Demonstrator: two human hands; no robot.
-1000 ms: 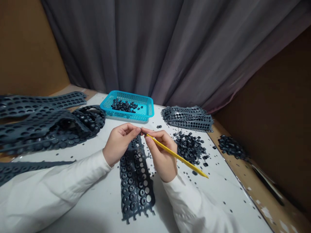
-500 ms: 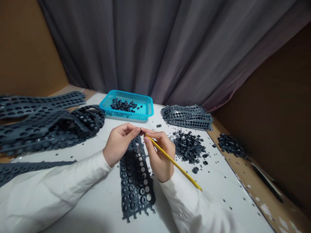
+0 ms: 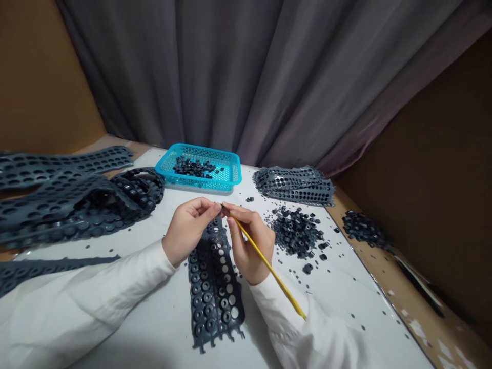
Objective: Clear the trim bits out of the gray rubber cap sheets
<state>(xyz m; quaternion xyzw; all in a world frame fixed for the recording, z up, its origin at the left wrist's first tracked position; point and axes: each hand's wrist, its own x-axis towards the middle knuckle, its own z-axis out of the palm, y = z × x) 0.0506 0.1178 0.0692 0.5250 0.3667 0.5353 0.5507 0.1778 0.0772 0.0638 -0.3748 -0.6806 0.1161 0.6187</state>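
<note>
My left hand (image 3: pixel 188 228) is closed in a pinch on a small black rubber piece (image 3: pixel 222 208), mostly covered by the fingertips. My right hand (image 3: pixel 251 241) holds a thin yellow stick (image 3: pixel 265 260) like a pencil or brush handle, its upper end meeting the piece at my left fingertips. Below both hands a black rubber strip (image 3: pixel 209 292) lies lengthwise on the table, with rows of ring-shaped parts and a line of open holes showing white. The strip's far end is partly hidden by my hands.
A blue basket (image 3: pixel 198 186) holds black pieces. Loose black pieces (image 3: pixel 298 233) are heaped at right, another pile (image 3: pixel 363 228) beyond the table's edge. Perforated sheets (image 3: pixel 295 185) lie behind; more sheets (image 3: pixel 77 200) fill the left. Small black discs dot the white table (image 3: pixel 161 312).
The yellow stick has tilted more steeply, its lower end moving down and left. Both hands stay together at nearly the same spot; the view has shifted slightly.
</note>
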